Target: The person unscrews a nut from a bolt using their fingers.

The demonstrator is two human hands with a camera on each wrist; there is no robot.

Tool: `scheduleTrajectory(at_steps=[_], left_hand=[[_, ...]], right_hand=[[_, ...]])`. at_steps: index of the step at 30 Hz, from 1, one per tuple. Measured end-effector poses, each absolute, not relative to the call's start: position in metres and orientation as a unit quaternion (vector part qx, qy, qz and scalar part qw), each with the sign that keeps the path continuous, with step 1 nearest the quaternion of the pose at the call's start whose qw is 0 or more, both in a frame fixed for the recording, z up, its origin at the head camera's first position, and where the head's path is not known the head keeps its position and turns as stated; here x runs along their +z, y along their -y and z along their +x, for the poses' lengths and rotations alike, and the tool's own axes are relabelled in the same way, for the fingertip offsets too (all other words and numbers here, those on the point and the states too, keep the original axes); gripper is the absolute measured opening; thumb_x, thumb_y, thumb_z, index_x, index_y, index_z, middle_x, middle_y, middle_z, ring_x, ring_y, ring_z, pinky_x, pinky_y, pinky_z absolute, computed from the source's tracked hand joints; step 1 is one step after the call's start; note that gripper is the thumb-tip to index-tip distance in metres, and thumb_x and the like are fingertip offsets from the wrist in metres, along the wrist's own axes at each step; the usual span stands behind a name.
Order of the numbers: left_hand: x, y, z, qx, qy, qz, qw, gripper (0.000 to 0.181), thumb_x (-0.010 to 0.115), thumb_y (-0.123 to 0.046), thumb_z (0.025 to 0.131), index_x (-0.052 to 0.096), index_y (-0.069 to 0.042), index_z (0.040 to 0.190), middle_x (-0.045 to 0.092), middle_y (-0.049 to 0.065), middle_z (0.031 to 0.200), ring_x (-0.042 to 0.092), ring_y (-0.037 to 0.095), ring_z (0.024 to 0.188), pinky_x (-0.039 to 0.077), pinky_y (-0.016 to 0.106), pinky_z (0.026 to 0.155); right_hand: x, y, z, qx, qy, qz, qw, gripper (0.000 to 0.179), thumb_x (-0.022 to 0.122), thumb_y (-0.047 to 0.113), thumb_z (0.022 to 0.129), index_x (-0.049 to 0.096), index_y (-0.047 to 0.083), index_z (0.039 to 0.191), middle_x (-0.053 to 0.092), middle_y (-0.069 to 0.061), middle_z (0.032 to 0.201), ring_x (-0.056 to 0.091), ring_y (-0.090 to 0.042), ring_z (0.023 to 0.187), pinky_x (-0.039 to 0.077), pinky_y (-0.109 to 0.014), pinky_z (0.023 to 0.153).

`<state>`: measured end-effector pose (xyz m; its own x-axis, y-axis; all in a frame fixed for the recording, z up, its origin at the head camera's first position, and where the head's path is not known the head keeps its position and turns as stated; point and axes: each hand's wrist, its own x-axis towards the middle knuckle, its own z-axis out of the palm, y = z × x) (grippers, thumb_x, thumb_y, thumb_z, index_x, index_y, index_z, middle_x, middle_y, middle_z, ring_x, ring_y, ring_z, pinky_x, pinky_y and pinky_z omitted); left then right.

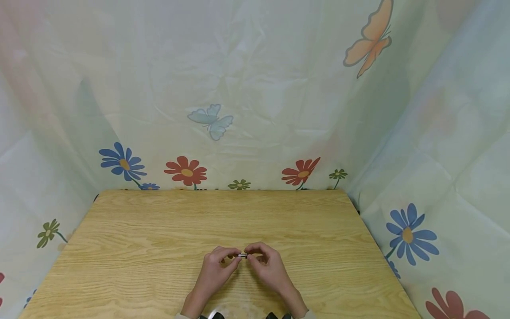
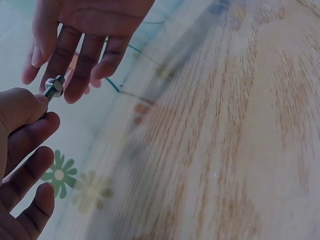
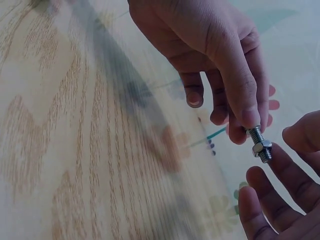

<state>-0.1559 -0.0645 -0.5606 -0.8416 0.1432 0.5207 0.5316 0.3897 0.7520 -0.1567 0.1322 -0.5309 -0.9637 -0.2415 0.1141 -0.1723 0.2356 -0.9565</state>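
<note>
A small silvery bolt (image 1: 243,255) is held level above the table, between the two hands. My left hand (image 1: 214,271) pinches it between thumb and forefinger, and its head is hidden by those fingertips. A hex nut (image 3: 261,148) sits partway along the thread, with the bolt's threaded tip showing beyond it. My right hand (image 1: 271,268) is beside the nut end, thumb and forefinger spread apart. In the right wrist view, its forefinger lies close by the nut; whether they touch I cannot tell. The other fingers of both hands are loosely bent.
Underneath is a wood-grain table (image 1: 159,230). A pale curtain (image 1: 255,88) printed with flowers and butterflies hangs behind the table and along both sides. Something shiny and dark shapes show at the bottom edge of the head view, too little to identify.
</note>
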Motion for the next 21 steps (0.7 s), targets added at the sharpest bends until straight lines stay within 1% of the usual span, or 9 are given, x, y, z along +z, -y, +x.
scheduleTrajectory(at_steps=[3, 6, 8, 11, 14, 16, 21], left_hand=[[-0.5604, 0.0643, -0.1560, -0.514, 0.811, -0.207, 0.190, 0.017, 0.083, -0.007, 0.085, 0.080, -0.014, 0.100, 0.077, -0.009, 0.092, 0.066, 0.009, 0.082, 0.055, 0.026, 0.066], [-0.5608, 0.0639, -0.1567, -0.514, 0.808, -0.210, 0.195, 0.015, 0.084, -0.007, 0.085, 0.080, -0.011, 0.100, 0.077, -0.006, 0.092, 0.067, 0.009, 0.082, 0.056, 0.027, 0.066], [-0.5613, 0.0637, -0.1573, -0.514, 0.806, -0.215, 0.200, 0.015, 0.084, -0.007, 0.085, 0.080, -0.010, 0.100, 0.078, -0.005, 0.091, 0.067, 0.009, 0.082, 0.056, 0.028, 0.065], [-0.5617, 0.0635, -0.1581, -0.512, 0.802, -0.224, 0.211, 0.016, 0.084, -0.006, 0.085, 0.080, -0.010, 0.100, 0.078, -0.004, 0.091, 0.067, 0.009, 0.082, 0.057, 0.029, 0.065], [-0.5620, 0.0636, -0.1587, -0.512, 0.798, -0.230, 0.220, 0.016, 0.084, -0.006, 0.085, 0.080, -0.009, 0.100, 0.078, -0.004, 0.091, 0.067, 0.009, 0.081, 0.057, 0.028, 0.065], [-0.5620, 0.0636, -0.1590, -0.511, 0.796, -0.234, 0.226, 0.016, 0.084, -0.005, 0.085, 0.080, -0.008, 0.100, 0.078, -0.005, 0.091, 0.068, 0.009, 0.081, 0.056, 0.027, 0.065], [-0.5613, 0.0632, -0.1591, -0.509, 0.793, -0.239, 0.236, 0.017, 0.084, -0.003, 0.084, 0.080, -0.009, 0.100, 0.078, -0.003, 0.091, 0.068, 0.011, 0.080, 0.056, 0.026, 0.065]], right_hand=[[-0.5308, -0.1320, -0.1571, -0.605, -0.784, -0.137, 0.025, 0.020, 0.068, 0.009, 0.099, 0.069, 0.004, 0.118, 0.071, -0.013, 0.120, 0.065, -0.029, 0.115, 0.055, -0.028, 0.090], [-0.5310, -0.1319, -0.1575, -0.601, -0.787, -0.139, 0.024, 0.026, 0.068, 0.009, 0.099, 0.066, 0.001, 0.124, 0.070, -0.015, 0.122, 0.065, -0.031, 0.116, 0.055, -0.028, 0.090], [-0.5316, -0.1320, -0.1573, -0.600, -0.787, -0.141, 0.022, 0.029, 0.067, 0.010, 0.099, 0.065, 0.000, 0.126, 0.070, -0.014, 0.120, 0.066, -0.029, 0.114, 0.056, -0.028, 0.089], [-0.5331, -0.1321, -0.1572, -0.598, -0.789, -0.136, 0.023, 0.030, 0.066, 0.014, 0.101, 0.064, 0.000, 0.128, 0.071, -0.011, 0.116, 0.068, -0.023, 0.109, 0.056, -0.026, 0.088], [-0.5349, -0.1322, -0.1574, -0.597, -0.792, -0.125, 0.027, 0.031, 0.065, 0.020, 0.103, 0.065, 0.001, 0.128, 0.072, -0.009, 0.112, 0.070, -0.017, 0.104, 0.056, -0.025, 0.087], [-0.5355, -0.1323, -0.1574, -0.597, -0.793, -0.119, 0.031, 0.032, 0.064, 0.024, 0.104, 0.066, 0.001, 0.127, 0.073, -0.009, 0.112, 0.070, -0.016, 0.102, 0.055, -0.025, 0.086], [-0.5360, -0.1326, -0.1576, -0.590, -0.798, -0.120, 0.039, 0.030, 0.061, 0.030, 0.105, 0.073, 0.006, 0.117, 0.077, -0.007, 0.107, 0.073, -0.019, 0.099, 0.055, -0.024, 0.085]])
